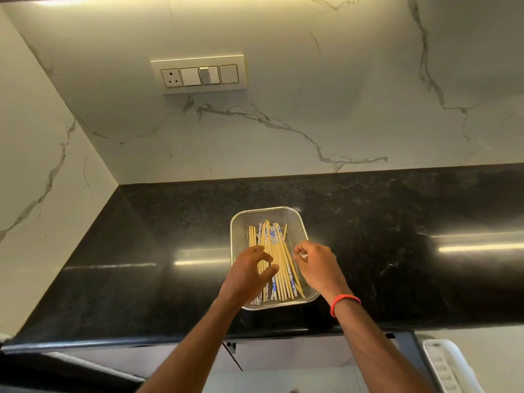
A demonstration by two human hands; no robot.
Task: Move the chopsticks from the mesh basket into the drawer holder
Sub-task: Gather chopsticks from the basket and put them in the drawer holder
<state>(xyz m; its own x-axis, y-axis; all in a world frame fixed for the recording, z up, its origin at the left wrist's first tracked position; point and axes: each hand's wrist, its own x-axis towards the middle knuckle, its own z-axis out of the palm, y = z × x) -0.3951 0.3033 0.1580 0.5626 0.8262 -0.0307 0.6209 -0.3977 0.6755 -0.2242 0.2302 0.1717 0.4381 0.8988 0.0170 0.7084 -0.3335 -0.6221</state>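
— Where are the chopsticks [279, 268]?

— All in the mesh basket [239, 236], a loose bundle lying lengthwise. Most are plain pale wood, and a few are white with blue patterns. Their near ends rest against the front wall of the basket.

— And the hands?

— Both are over the basket. The left hand [246, 272] is above the left side of the bundle, with fingers curled and the thumb pointing right across the sticks. I cannot tell whether it grips any of them. The right hand [319, 266] is at the basket's right rim, fingers bent inward. Something small and white shows at its fingertips, but I cannot tell whether it is holding anything.

— What does the basket sit on?

— A glossy black counter [397, 236], near its front edge. A red wristband [344, 302] circles the right wrist.

— Anything further out?

— A white slotted holder [445, 364] shows at the lower right, below the counter's edge and well apart from the basket. Behind the counter rises a veined marble wall [312, 109] carrying a switch plate [199, 74] with one socket.
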